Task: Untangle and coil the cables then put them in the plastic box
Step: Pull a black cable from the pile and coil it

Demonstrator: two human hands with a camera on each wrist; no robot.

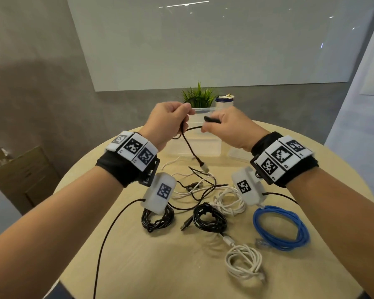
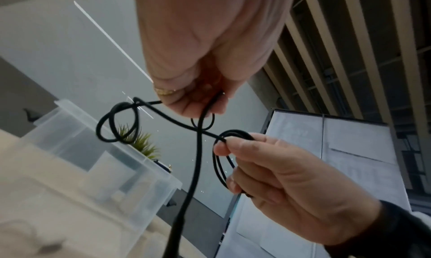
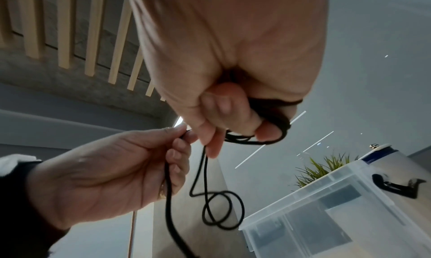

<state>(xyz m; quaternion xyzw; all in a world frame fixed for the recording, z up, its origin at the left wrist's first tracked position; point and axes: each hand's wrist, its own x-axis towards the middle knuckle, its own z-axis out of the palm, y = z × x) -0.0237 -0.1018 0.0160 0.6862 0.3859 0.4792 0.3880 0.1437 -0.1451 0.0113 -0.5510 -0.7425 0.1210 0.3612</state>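
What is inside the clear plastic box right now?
No coiled cable shows inside the clear plastic box; through its walls only pale blurred shapes appear. Both hands, holding a black cable, cover part of its opening.

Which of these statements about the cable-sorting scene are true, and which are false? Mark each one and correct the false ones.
1. Both hands hold the same black cable. True: the left hand and the right hand each grip it above the table.
2. The blue cable lies inside the plastic box. False: it lies coiled on the table, near the right forearm.
3. The right hand holds several loops of the black cable. True.
4. Every cable on the table is already coiled. False: black and white cables lie tangled below the hands.
5. A small green plant stands behind the box. True.
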